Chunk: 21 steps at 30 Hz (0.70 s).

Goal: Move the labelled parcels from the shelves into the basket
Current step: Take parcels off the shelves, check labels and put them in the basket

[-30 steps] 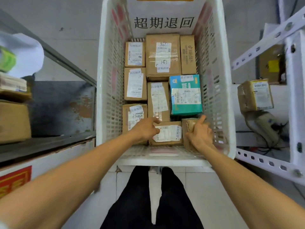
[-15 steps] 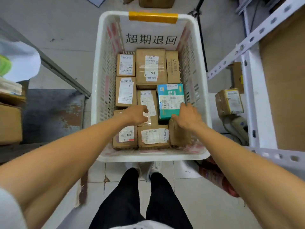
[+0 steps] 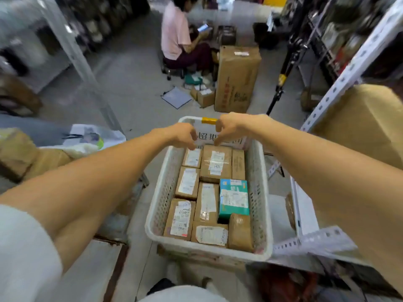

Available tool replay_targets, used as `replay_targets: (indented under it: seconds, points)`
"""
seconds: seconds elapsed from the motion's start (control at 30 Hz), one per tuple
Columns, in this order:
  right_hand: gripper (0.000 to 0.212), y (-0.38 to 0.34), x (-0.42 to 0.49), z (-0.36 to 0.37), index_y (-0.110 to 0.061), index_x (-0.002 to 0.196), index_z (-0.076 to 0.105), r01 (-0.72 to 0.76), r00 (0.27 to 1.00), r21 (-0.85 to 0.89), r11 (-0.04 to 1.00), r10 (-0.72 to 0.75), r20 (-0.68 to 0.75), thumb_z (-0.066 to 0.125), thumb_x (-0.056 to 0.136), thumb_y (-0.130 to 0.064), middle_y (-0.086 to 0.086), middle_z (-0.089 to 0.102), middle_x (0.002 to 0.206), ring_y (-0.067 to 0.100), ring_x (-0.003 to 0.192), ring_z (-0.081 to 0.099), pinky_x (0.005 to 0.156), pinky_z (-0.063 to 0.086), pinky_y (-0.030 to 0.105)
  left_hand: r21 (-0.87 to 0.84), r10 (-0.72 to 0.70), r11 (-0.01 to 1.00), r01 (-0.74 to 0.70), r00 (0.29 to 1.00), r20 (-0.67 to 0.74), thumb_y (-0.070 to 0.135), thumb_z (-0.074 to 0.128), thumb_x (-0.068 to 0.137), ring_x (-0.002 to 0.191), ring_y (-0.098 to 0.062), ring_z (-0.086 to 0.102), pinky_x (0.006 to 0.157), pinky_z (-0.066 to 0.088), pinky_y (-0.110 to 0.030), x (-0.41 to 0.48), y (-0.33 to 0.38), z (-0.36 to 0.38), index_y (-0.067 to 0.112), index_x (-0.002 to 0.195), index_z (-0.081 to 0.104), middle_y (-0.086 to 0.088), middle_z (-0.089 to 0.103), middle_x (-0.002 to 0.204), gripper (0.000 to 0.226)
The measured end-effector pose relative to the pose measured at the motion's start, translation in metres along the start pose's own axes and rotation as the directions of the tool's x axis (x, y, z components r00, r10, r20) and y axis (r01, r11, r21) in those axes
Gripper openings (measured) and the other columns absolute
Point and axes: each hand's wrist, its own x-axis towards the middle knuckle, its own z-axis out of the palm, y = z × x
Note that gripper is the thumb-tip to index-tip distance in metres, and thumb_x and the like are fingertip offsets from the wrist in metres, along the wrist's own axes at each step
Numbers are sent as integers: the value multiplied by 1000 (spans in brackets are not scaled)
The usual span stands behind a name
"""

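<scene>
Both hands hovered over the far end of the basket [image 3: 207,251], centre of frame. Left hand [image 3: 182,136]: fingers loosely curled, pointing down, nothing in it, so released. Right hand [image 3: 226,129]: same, loose curl, empty. The fingertips of the two hands were near each other but apart, in front of the basket's far wall and its printed sign [image 3: 204,136]. Yellow tape [image 3: 209,120] on the far rim showed between the hands. Whether either hand touched the rim could not be told because of blur.

Parcels [image 3: 216,163] lay flat inside the basket, labels up, packed in three columns. The left column had three brown boxes and so did the middle one. The right column had a narrow box [image 3: 238,164] at the far end, a teal box [image 3: 233,198] in the middle and a taped parcel [image 3: 241,232] at the near end. A small dark gap showed between the teal box and the taped parcel.

Right of frame: a white perforated shelf post [image 3: 349,70] with a big carton [image 3: 366,127] behind it. Left of frame: a plastic bag [image 3: 93,138] on brown boxes. Upper centre: a tall carton [image 3: 237,79] stood on the floor, a seated person [image 3: 175,33] in a pink top was left of it, and small boxes [image 3: 205,97] sat on the floor at the carton's lower left. Upper right: a black pole [image 3: 283,68].
</scene>
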Motion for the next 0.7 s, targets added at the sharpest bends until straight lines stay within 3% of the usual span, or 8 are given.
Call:
replay_targets:
  seconds: [0.17, 0.33, 0.43, 0.6, 0.7]
  points:
    - [44, -60, -37, -74, -8, 96, 64, 203, 964, -142, 969, -222, -143, 69, 79, -49, 10, 63, 94, 29, 86, 59, 74, 50, 37, 1, -149, 988, 154, 959, -240, 22, 68, 85, 109, -27, 58, 87, 47, -30, -89, -13, -66, 13, 126, 60, -7, 62, 123, 43]
    - [29, -150, -78, -101, -17, 88, 65, 493, 840, -101, 864, -503, -205, 71, 78, -44, 5, 64, 84, 26, 80, 61, 67, 51, 33, -71, -361, 928, 365, 838, -409, 23, 69, 83, 105, -23, 60, 86, 47, -30, -214, -40, -76, 14, 123, 61, -5, 64, 118, 42]
    - [43, -208, -113, -99, -15, 104, 65, 599, 745, -201, 775, -632, -216, 68, 76, -47, 5, 65, 101, 26, 93, 62, 82, 53, 39, -167, -498, 860, 482, 722, -481, 24, 69, 82, 100, -17, 60, 83, 46, -26, -298, -49, -68, 15, 122, 62, -3, 65, 117, 41]
    - [27, -312, -190, -88, -19, 93, 62, 774, 538, -343, 533, -838, -87, 70, 82, -42, 3, 63, 92, 25, 88, 62, 75, 51, 33, -340, -699, 694, 635, 479, -531, 23, 73, 80, 101, -20, 61, 87, 50, -31, -442, -45, -48, 16, 118, 64, -5, 65, 115, 40]
    - [53, -371, -253, -72, -11, 126, 57, 808, 417, -435, 397, -907, -53, 67, 86, -44, 3, 59, 119, 23, 106, 57, 83, 43, 28, -465, -809, 554, 691, 315, -496, 25, 73, 81, 104, -22, 59, 88, 48, -31, -529, -37, -19, 17, 119, 62, -4, 63, 117, 40]
